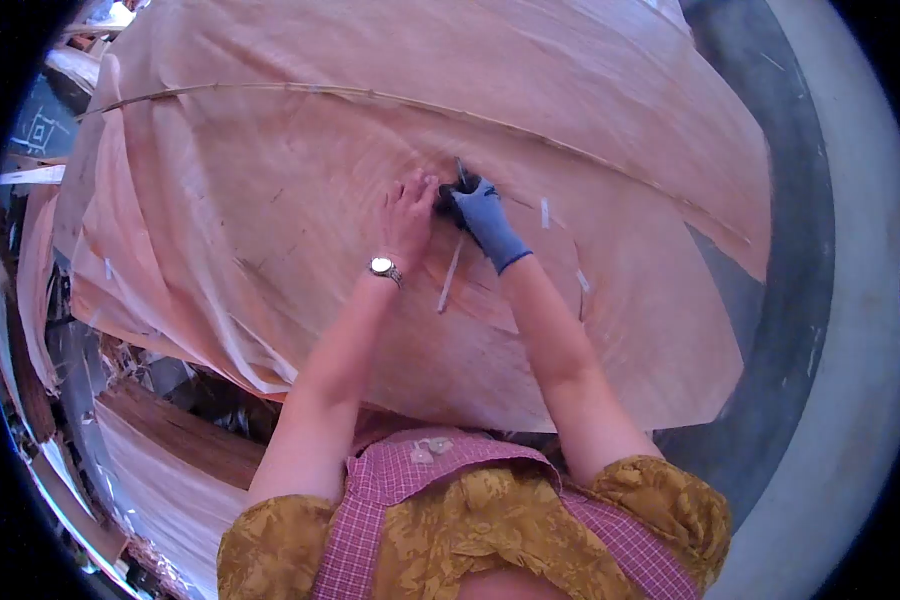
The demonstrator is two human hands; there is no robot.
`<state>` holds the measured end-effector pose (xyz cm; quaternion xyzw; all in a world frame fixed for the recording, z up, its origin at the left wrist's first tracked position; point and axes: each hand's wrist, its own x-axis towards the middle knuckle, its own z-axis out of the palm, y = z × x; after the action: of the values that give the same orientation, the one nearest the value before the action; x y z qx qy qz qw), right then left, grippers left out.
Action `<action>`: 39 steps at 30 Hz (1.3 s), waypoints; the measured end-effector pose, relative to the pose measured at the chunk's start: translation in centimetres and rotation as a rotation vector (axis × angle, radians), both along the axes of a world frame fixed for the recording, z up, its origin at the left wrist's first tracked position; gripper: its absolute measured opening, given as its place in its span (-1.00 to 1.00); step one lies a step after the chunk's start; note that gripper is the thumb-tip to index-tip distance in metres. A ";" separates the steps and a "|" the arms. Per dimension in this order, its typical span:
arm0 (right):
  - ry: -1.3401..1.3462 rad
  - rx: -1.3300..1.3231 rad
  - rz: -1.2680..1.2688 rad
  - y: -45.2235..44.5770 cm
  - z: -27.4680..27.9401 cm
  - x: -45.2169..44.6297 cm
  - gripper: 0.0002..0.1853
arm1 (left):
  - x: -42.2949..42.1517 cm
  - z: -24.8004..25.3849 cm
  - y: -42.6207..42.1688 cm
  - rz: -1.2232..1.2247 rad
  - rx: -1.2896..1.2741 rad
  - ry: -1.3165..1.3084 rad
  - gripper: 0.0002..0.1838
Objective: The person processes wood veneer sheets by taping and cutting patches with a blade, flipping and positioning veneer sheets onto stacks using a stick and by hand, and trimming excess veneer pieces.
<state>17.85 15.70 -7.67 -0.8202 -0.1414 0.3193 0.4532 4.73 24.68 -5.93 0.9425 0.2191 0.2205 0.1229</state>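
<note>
A large sheet of pinkish-tan wood veneer (340,210) lies spread out in front of me, wavy and creased at its left side. My left hand (408,215), bare with a wristwatch, rests flat on it with the fingers stretched out. Beside it, my right hand (480,212) wears a blue-grey glove with dark fingertips. Those fingers close around a slim dark tool (460,170), whose end pokes out past them; its exact kind is unclear. A narrow pale strip (450,278) lies on the veneer just below the right hand.
Short pieces of white tape (545,213) stick to the veneer on the right. A long thin wooden strip (370,93) curves across the sheet's far part. Stacked veneer and scraps (180,430) lie at lower left. Grey floor (860,300) runs along the right.
</note>
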 end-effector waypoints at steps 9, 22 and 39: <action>0.296 0.169 0.013 -1.1 9.9 -0.3 -0.75 | 0.0 1.6 0.1 0.062 -0.074 -0.049 -0.61; 0.224 0.114 -0.046 -3.6 3.7 -2.3 -0.85 | -0.6 0.6 0.6 0.007 -0.018 -0.040 -0.62; 0.416 0.242 -0.033 -4.5 3.9 -1.6 -0.78 | -5.6 1.9 -3.7 -0.155 -0.131 0.142 -0.16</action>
<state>16.23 11.18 -3.79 -0.6785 -0.0689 0.4547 0.5728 -0.89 20.97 -3.98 0.9597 0.1677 0.1284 0.1853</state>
